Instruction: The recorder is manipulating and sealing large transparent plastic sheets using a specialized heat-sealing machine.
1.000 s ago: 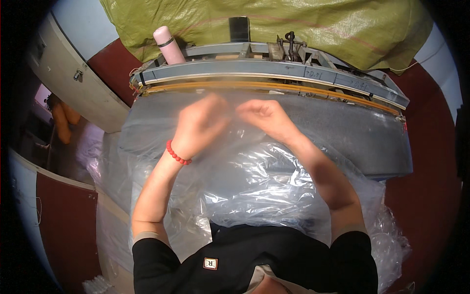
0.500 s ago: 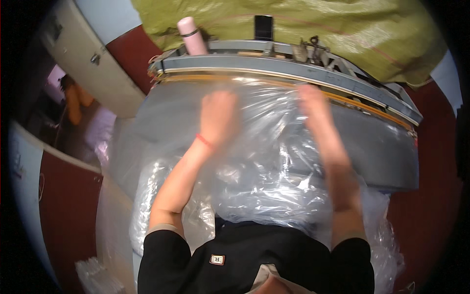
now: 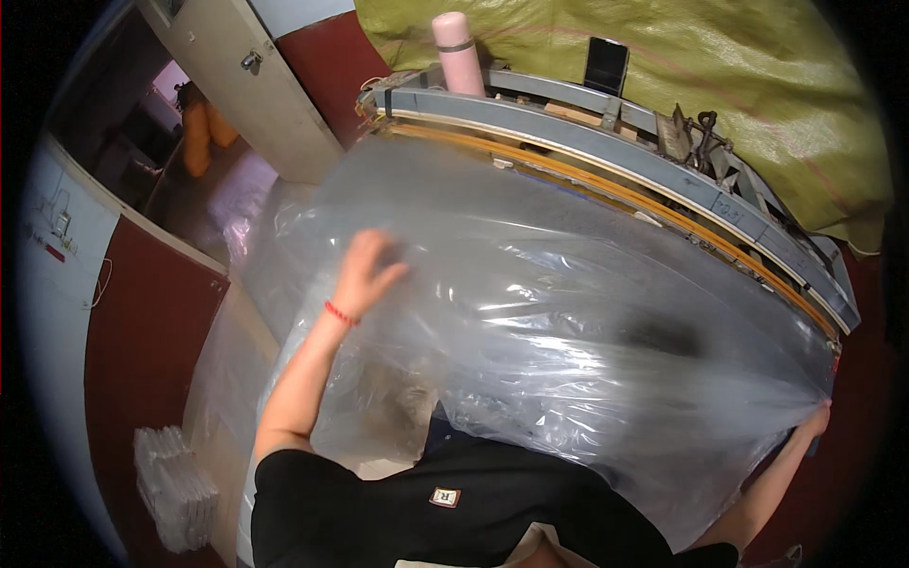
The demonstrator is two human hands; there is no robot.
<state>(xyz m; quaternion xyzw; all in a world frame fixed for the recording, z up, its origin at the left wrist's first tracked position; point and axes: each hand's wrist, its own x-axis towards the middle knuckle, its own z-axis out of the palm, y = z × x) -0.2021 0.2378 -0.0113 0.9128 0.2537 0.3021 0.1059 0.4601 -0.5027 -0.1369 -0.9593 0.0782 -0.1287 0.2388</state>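
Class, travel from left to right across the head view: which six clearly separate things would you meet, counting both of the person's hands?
Stack of clear plastic packs, metal door handle, left hand, pink bottle, black phone, right hand.

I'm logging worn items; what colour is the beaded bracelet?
The beaded bracelet is red; head view.
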